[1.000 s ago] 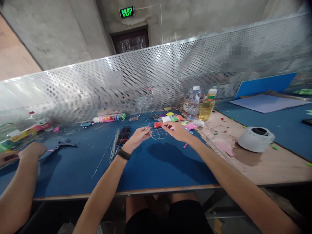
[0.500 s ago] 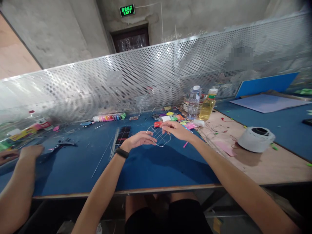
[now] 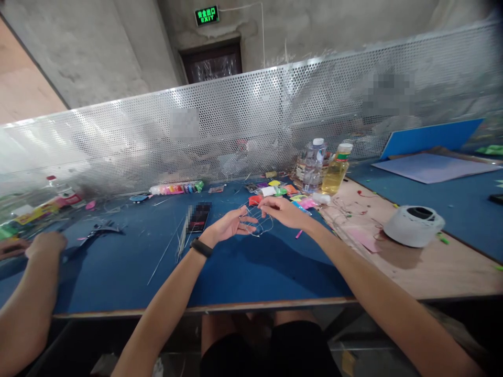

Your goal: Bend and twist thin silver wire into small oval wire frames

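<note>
A lattice of thin pale wires bent into a rounded wire frame is held up over the blue tabletop between my hands. My left hand, palm turned up and a dark band on its wrist, supports the frame's left side between thumb and fingers. From the right, my right hand pinches the frame's upper edge with thumb and forefinger. Its other fingers are curled, and the exact strand in the pinch is too small to make out. Loose straight wires lie left of my left hand, beside a phone.
Colourful small packets, a clear bottle and a bottle of yellow liquid stand behind my right hand. A white roundish object sits to the right. At far left, another person's arm rests near a dark curved item.
My left hand has turned its palm further upward and spread its fingers under the wire frame, which has tilted. My right hand keeps its pinch in nearly the same place.
</note>
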The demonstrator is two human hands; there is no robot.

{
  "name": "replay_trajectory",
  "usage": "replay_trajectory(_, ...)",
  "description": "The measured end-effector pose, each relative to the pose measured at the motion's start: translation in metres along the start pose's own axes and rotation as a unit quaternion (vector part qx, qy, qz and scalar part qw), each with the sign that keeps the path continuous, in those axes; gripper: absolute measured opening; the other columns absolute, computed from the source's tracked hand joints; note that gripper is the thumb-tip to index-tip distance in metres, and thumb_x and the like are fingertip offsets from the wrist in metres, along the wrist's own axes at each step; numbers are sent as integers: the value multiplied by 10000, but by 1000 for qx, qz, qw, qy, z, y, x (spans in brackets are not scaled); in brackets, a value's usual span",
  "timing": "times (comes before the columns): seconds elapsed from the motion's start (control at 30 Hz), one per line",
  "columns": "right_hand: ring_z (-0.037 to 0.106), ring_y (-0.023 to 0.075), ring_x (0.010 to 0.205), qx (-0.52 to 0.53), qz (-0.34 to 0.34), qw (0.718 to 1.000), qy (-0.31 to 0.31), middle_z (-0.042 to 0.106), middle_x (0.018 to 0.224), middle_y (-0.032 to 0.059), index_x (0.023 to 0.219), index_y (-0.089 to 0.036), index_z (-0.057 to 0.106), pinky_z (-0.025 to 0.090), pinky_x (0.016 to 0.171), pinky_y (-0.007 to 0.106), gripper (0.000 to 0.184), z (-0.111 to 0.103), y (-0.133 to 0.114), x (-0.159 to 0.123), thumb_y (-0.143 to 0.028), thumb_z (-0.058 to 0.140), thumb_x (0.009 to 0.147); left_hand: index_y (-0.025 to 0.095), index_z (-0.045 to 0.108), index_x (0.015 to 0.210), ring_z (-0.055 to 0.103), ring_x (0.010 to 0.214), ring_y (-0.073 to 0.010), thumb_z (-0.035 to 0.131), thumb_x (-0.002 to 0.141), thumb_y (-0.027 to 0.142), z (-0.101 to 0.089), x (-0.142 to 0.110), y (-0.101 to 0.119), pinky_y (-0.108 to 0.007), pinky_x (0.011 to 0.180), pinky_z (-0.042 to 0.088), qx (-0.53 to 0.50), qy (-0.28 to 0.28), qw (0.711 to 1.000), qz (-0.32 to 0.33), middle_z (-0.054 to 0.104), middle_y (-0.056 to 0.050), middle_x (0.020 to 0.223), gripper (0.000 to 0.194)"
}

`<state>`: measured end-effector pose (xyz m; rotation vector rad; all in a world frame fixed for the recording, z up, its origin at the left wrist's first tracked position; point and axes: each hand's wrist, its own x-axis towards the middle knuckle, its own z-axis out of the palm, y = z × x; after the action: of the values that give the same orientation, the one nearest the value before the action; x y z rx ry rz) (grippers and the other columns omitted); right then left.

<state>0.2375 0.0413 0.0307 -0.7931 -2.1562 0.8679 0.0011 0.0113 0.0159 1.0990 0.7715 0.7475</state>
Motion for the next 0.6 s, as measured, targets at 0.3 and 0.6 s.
replay_trajectory(0.3,608,158,709,-73,-18,997,8,701,854,48,1005,-217,647,454,657,304,221,3,-5,-3,-340,475,939,235,460,1250,700,861,-211,558,841,615,7,-4,5,-326,737,520,-3,16,1000,16,629,-144,1240,567)
replay_trajectory(0.6,581,144,635,-103,-25,994,21,708,858,47,1003,-213,650,434,617,297,249,3,-6,-3,-352,449,953,232,420,1256,707,824,-212,583,826,616,10,-1,4,-328,727,530,28,48,998,27,632,-156,1210,600)
